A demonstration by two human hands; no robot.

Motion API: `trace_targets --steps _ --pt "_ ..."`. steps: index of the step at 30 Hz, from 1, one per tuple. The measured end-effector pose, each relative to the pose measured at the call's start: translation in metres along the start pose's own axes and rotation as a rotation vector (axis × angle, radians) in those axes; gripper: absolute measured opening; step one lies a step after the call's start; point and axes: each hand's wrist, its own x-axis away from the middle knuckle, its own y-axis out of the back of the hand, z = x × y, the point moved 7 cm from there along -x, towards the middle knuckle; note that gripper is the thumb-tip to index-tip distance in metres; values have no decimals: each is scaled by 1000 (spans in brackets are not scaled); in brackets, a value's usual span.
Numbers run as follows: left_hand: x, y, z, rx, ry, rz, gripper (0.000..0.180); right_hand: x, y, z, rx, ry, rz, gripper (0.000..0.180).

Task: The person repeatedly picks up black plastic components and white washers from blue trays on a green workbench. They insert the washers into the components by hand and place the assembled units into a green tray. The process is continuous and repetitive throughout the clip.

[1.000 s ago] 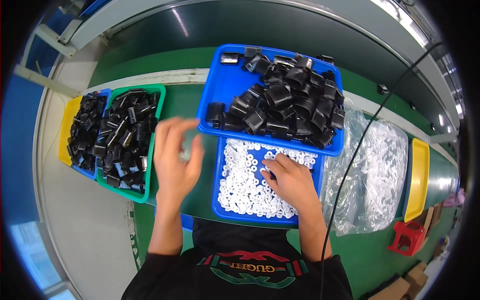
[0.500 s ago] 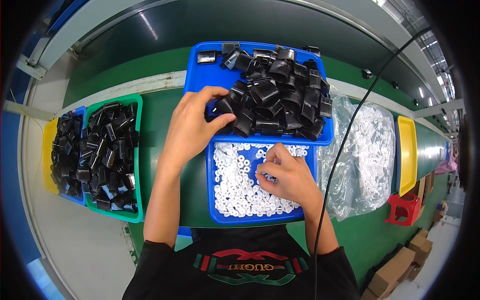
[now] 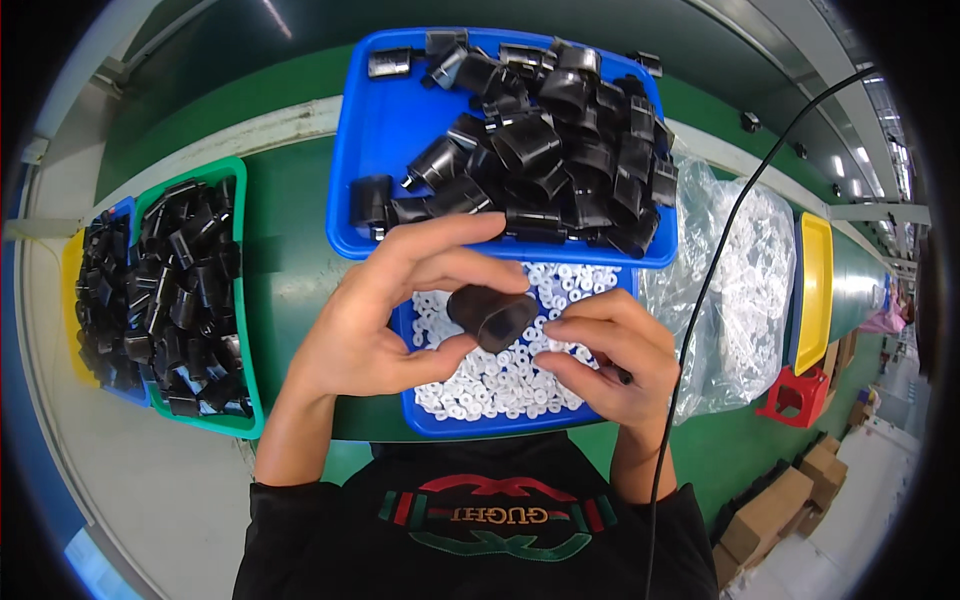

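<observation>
A black plastic housing, a short hollow piece with a rounded-rectangular opening, was held up over the near blue tray, between the two hands. The left hand had it from the left, with the thumb under its lower edge and the index and middle fingers curled above it, so those fingers were closed on the part. The right hand met it from the right, its fingertips pinched narrowly together against the housing's right edge; whether they held a small white ring there could not be told.

Below the housing, the near blue tray was filled with small white plastic rings. Just beyond it, touching its far edge, sat a larger blue tray heaped with more black housings, mostly piled toward its right side. To the left, well apart from the hands, a green tray held another heap of black parts, and further left a blue tray on a yellow one held more. To the right lay a clear plastic bag of white pieces, with a yellow tray beyond it. All rested on a green bench top. A black cable ran down across the right side of the view.
</observation>
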Motion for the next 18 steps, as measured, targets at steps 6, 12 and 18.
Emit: trace_targets --steps 6,12,18 --pt "12 -12 18 237 -4 12 82 -10 0 29 2 178 -58 33" --pt "17 -9 19 244 -123 -120 68 -18 -18 32 85 158 -40 42" --pt "19 -3 14 179 -283 -228 57 -18 -27 32 57 148 -89 54"
